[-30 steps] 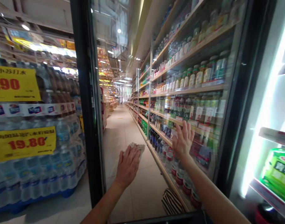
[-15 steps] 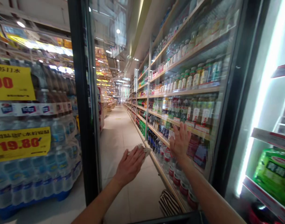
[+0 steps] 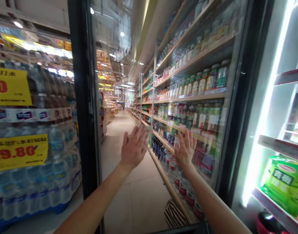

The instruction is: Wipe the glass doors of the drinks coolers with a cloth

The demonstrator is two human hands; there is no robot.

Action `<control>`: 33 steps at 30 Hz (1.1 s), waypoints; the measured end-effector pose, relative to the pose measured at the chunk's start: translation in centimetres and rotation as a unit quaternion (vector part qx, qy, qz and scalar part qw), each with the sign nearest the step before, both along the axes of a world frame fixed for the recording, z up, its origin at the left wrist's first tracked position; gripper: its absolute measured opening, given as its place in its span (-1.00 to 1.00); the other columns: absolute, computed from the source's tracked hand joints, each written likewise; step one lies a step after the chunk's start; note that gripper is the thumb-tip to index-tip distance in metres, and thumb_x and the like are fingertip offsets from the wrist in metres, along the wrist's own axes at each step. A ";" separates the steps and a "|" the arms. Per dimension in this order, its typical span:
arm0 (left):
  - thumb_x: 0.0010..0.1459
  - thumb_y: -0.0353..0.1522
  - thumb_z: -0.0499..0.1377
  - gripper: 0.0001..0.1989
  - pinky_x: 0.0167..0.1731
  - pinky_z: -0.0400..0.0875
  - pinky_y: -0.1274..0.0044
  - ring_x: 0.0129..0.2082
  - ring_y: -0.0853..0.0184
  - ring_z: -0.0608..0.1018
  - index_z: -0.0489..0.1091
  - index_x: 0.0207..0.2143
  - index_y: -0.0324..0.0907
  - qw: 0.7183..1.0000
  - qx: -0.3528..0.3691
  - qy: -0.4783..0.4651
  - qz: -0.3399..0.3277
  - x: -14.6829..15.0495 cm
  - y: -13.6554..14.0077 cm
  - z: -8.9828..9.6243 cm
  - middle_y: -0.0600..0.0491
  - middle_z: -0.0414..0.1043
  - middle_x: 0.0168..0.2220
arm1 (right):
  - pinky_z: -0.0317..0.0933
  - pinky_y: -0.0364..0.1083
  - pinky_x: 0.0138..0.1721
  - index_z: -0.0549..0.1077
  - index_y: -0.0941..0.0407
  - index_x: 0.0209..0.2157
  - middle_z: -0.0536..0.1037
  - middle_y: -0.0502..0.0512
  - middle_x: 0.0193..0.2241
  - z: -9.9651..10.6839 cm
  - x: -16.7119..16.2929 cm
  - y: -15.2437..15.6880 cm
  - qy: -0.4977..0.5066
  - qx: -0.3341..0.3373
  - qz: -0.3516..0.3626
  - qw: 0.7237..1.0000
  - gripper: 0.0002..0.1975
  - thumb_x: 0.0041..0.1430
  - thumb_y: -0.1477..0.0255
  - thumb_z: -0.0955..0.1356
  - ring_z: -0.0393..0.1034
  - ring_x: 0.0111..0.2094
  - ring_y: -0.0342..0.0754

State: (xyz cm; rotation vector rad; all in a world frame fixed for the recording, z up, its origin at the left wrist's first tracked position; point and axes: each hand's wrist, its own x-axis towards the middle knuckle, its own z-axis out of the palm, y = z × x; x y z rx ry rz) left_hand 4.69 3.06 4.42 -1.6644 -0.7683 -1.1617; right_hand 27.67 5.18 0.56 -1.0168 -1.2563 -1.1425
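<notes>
The glass door (image 3: 114,195) with a dark frame fills the middle of the view. My left hand (image 3: 133,148), somewhat blurred, lies palm-down against the pane. Beneath its fingers is a pale cloth (image 3: 148,130), of which only a bit shows past the fingertips. To the right, my right hand (image 3: 185,148) rests on the same glass with its fingers spread and nothing in it. Its palm is turned away from me.
Through or in the glass, shelves of bottles (image 3: 200,84) line an aisle floor (image 3: 117,143). Left of the frame stand stacked water bottles (image 3: 48,175) with yellow price signs (image 3: 19,151). At right, a lit cooler holds a green package (image 3: 282,185).
My left hand has moved up the pane with the cloth. My right hand stays spread on the glass at nearly the same spot. The view has shifted slightly.
</notes>
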 end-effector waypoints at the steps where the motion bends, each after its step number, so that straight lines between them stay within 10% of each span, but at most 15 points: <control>1: 0.17 -0.32 0.03 -0.50 0.23 -0.22 0.29 0.27 0.24 0.02 0.10 0.16 -0.21 0.998 0.003 -0.056 0.011 -0.3 0.1 1.1 -0.13 0.12 0.19 | -0.13 0.21 0.17 0.08 0.07 0.21 0.11 0.25 0.21 0.0 -0.1 0.0 0.004 0.000 0.001 1.000 -0.47 0.18 0.41 0.16 -0.10 0.26 0.11; 4: 0.17 -0.31 0.02 -0.48 0.22 -0.17 0.26 0.28 0.19 -0.06 0.07 0.17 -0.27 0.994 0.007 -0.112 0.014 0.0 0.2 2.7 -0.19 0.03 0.23 | -0.13 0.20 0.18 0.10 0.07 0.20 0.13 0.25 0.20 0.1 -0.2 -0.1 0.009 0.003 -0.002 1.000 -0.48 0.19 0.40 0.16 -0.09 0.26 0.11; 10: 0.18 -0.35 0.00 -0.59 0.24 -0.19 0.34 0.25 0.27 0.08 0.21 0.09 -0.19 0.990 0.025 0.129 -0.044 3.0 0.5 1.9 -0.03 0.22 0.15 | -0.14 0.19 0.18 0.12 0.08 0.19 0.14 0.24 0.20 0.2 -0.1 -0.1 0.003 0.012 0.003 1.000 -0.50 0.20 0.40 0.16 -0.08 0.25 0.10; 15: 0.19 -0.31 -0.01 -0.53 0.22 -0.12 0.28 0.27 0.20 0.02 0.14 0.14 -0.26 0.998 0.025 -0.055 -0.015 3.1 0.7 5.1 -0.13 0.08 0.21 | -0.13 0.21 0.17 0.08 0.06 0.21 0.11 0.23 0.21 0.1 0.0 0.0 -0.001 0.011 0.005 1.000 -0.48 0.20 0.40 0.16 -0.10 0.26 0.11; 21: 0.18 -0.37 0.00 -0.59 0.25 -0.20 0.35 0.26 0.29 0.05 0.20 0.09 -0.18 0.987 0.018 0.149 -0.058 4.5 0.5 1.3 0.00 0.22 0.15 | -0.13 0.20 0.18 0.08 0.07 0.21 0.12 0.23 0.21 0.1 0.0 0.0 0.002 0.016 0.013 1.000 -0.47 0.19 0.41 0.15 -0.09 0.26 0.10; 29: 0.18 -0.33 0.00 -0.49 0.22 -0.17 0.27 0.28 0.19 -0.03 0.07 0.17 -0.24 0.997 -0.014 -0.065 -0.027 1.9 0.4 4.2 -0.14 0.04 0.23 | -0.12 0.19 0.18 0.11 0.08 0.20 0.16 0.23 0.19 0.1 0.0 0.1 0.010 0.017 0.014 1.000 -0.48 0.18 0.43 0.15 -0.10 0.26 0.07; 33: 0.18 -0.36 0.00 -0.53 0.24 -0.18 0.39 0.26 0.33 0.03 0.10 0.16 -0.12 0.985 -0.029 0.155 -0.072 1.9 0.3 1.0 -0.01 0.17 0.18 | -0.15 0.18 0.19 0.15 0.10 0.18 0.17 0.23 0.18 0.1 0.0 0.1 0.015 -0.003 0.013 1.000 -0.50 0.18 0.41 0.13 -0.12 0.26 0.05</control>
